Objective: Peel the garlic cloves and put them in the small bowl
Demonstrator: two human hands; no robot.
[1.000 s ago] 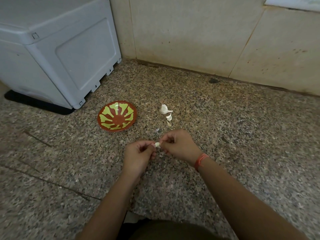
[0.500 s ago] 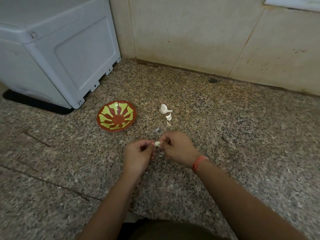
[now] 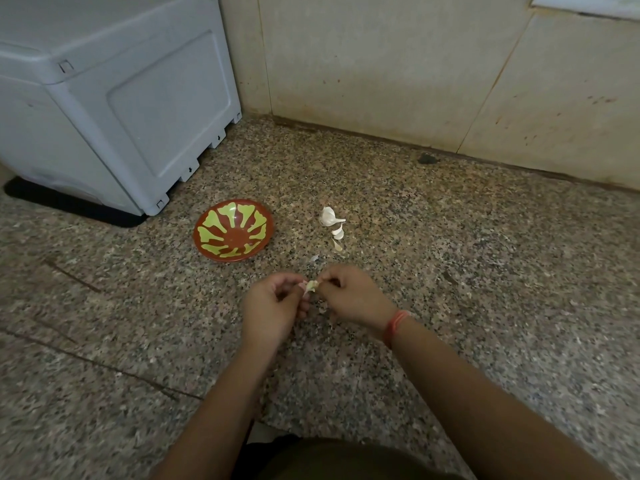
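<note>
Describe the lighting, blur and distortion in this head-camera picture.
Head view: dim, even light, no glare. Wide-angle distortion bows the wall and grey box near the edges. The garlic clove between left hand and right hand looks slightly soft; the bowl is sharp.

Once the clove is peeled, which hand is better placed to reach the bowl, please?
Likely the left hand: it and the right hand both pinch the clove, but the bowl lies ahead-left.

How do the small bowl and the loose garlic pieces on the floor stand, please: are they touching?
Apart. The head view shows bare speckled floor between the small bowl and the garlic pieces to its right.
</note>
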